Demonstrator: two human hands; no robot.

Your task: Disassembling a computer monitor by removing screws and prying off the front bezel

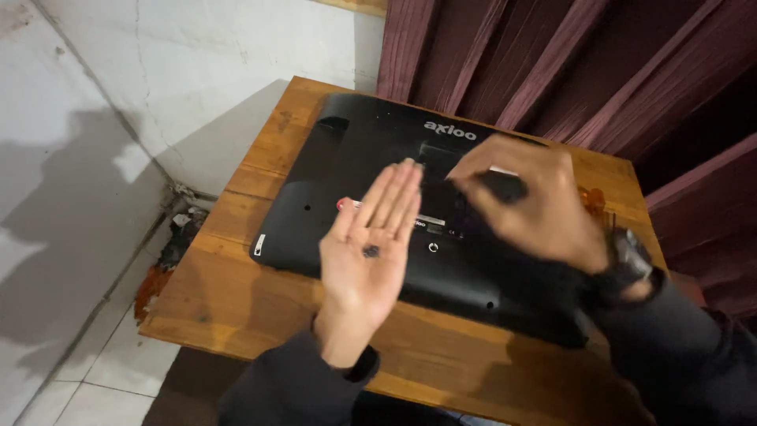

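Observation:
A black flat-panel device (355, 158) lies face down on a wooden table (236, 292), its back cover up. My left hand (371, 241) hovers palm up over its near edge, fingers straight, with a small dark screw (370, 252) resting loose on the palm. My right hand (524, 201) is blurred over the middle of the back cover, fingers curled down towards a dark patch; whether it grips anything is unclear. A small red tip (341, 204) shows beside my left fingers.
Maroon curtains (599, 71) hang behind the table. A white wall (158, 71) and tiled floor (95, 371) lie to the left, with debris (177, 244) in the corner. An orange object (593, 199) peeks out behind my right hand.

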